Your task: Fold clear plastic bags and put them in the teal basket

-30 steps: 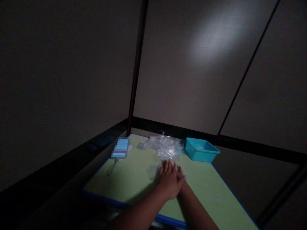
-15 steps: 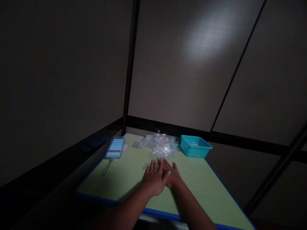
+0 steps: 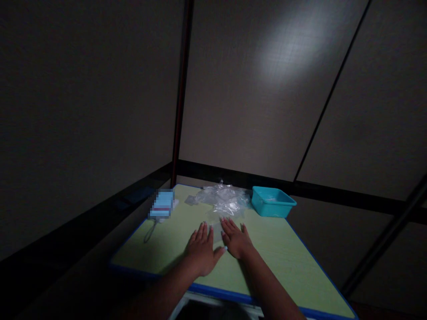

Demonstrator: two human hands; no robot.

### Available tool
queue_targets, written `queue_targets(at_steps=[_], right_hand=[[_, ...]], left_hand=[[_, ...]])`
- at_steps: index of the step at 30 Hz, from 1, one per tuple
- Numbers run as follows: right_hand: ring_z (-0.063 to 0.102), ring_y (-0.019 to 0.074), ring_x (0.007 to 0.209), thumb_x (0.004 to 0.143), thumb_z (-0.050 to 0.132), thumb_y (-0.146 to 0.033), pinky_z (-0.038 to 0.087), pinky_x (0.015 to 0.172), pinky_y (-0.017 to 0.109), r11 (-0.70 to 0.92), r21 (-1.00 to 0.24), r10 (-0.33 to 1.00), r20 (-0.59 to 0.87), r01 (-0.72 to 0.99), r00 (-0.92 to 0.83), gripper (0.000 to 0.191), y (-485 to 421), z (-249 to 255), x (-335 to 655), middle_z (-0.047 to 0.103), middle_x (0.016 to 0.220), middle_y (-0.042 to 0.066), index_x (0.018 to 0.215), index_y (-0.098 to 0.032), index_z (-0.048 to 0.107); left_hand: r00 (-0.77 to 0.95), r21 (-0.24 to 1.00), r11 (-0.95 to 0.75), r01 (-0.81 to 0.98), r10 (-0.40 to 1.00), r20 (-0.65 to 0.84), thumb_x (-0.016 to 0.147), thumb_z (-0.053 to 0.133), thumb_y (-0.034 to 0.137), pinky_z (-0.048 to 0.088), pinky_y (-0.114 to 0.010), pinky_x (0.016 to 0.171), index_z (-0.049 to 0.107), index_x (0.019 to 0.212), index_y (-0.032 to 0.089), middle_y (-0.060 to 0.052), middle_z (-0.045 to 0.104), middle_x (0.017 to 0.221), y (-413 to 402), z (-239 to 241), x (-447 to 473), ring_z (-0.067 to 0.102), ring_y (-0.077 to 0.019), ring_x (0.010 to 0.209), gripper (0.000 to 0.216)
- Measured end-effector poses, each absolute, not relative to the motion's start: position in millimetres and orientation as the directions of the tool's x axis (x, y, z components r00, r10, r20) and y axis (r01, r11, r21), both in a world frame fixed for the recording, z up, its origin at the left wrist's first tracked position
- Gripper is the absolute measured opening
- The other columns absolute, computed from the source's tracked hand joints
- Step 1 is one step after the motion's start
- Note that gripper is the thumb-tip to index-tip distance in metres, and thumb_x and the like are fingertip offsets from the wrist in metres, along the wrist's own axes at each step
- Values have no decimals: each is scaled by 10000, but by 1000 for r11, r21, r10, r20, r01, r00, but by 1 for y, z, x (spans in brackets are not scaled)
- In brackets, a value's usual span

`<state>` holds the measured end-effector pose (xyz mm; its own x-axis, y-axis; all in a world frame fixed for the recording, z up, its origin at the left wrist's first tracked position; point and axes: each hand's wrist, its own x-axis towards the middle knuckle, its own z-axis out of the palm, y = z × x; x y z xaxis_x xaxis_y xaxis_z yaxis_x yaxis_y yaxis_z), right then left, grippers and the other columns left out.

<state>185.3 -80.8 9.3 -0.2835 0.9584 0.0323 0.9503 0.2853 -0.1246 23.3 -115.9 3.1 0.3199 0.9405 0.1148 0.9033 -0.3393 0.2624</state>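
My left hand (image 3: 201,250) lies flat on the pale green table (image 3: 276,258), fingers stretched out, holding nothing. My right hand (image 3: 235,239) lies flat beside it, fingers spread, with their thumbs close together. Between the two hands a thin clear plastic sheet (image 3: 217,228) lies on the table, partly under my fingers. Just beyond my fingertips is a heap of crumpled clear plastic bags (image 3: 224,199).
A teal plastic tub (image 3: 272,201) stands at the table's far right. A small blue object (image 3: 161,206) with a cord lies at the far left. The table has a blue rim (image 3: 143,272). Dim walls and dark rails close in behind and on both sides.
My hands lay one over the other a second ago. They have slid apart, the left one to the left and nearer me, and now rest side by side.
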Motion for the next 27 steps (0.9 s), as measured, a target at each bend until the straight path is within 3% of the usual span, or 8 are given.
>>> queue_targets(at_steps=[9, 13, 16, 19, 21, 23, 27], right_hand=[[48, 164, 1344, 894, 125, -398, 15, 1022, 531, 282, -132, 959, 36, 950, -280, 518, -81, 9, 185, 108, 1463, -40, 1399, -309, 45], [32, 156, 1344, 897, 113, -393, 9, 1029, 513, 275, -110, 961, 25, 955, -274, 516, -82, 10, 184, 101, 1465, -45, 1398, -305, 27], [34, 153, 1344, 898, 120, -377, 3, 1032, 500, 268, -109, 963, 29, 957, -266, 514, -82, 10, 184, 99, 1465, -38, 1400, -299, 42], [49, 159, 1344, 895, 136, -375, 4, 1031, 506, 270, -126, 963, 39, 955, -267, 516, -82, 10, 183, 117, 1462, -33, 1400, -298, 67], [58, 164, 1343, 893, 149, -378, 2, 1029, 511, 272, -143, 962, 45, 951, -269, 516, -81, 9, 183, 132, 1460, -31, 1400, -297, 89], [65, 167, 1343, 891, 156, -380, -1, 1029, 514, 274, -161, 962, 49, 948, -270, 517, -81, 9, 183, 145, 1457, -25, 1399, -292, 113], [77, 170, 1342, 891, 158, -381, -8, 1028, 520, 283, -190, 959, 80, 940, -273, 516, -82, 7, 183, 163, 1454, -15, 1398, -285, 138]], left_hand=[[286, 277, -314, 908, 948, 138, 812, 236, 629, 77, -527, 1045, 206, 1386, 93, -166, 144, 1444, -120, -2, 16, 29, -297, 1336, 786], [263, 406, -350, 844, 930, 256, 811, 301, 600, 25, -502, 1057, 331, 1345, 89, -165, 222, 1427, -114, -6, 3, 66, -283, 1339, 740], [237, 712, -390, 584, 921, 310, 861, 161, 567, 93, -447, 1068, 386, 1321, 139, -109, 276, 1422, -106, 0, -14, 155, -244, 1331, 668], [374, 929, -349, 125, 883, 282, 847, -173, 487, 260, -421, 1008, 166, 1405, 198, -65, 297, 1419, -100, 13, -35, 270, -191, 1297, 714], [455, 948, -318, -7, 843, 286, 780, -300, 472, 312, -406, 969, -7, 1412, 222, -47, 248, 1439, -98, 22, -46, 279, -170, 1293, 741], [462, 946, -324, 4, 840, 286, 731, -349, 487, 332, -380, 954, -82, 1401, 226, -36, 193, 1456, -96, 28, -51, 263, -156, 1299, 767], [474, 956, -291, 40, 848, 238, 737, -331, 515, 357, -370, 942, -6, 1412, 198, -79, 278, 1425, -83, 29, -43, 327, -161, 1269, 813]])
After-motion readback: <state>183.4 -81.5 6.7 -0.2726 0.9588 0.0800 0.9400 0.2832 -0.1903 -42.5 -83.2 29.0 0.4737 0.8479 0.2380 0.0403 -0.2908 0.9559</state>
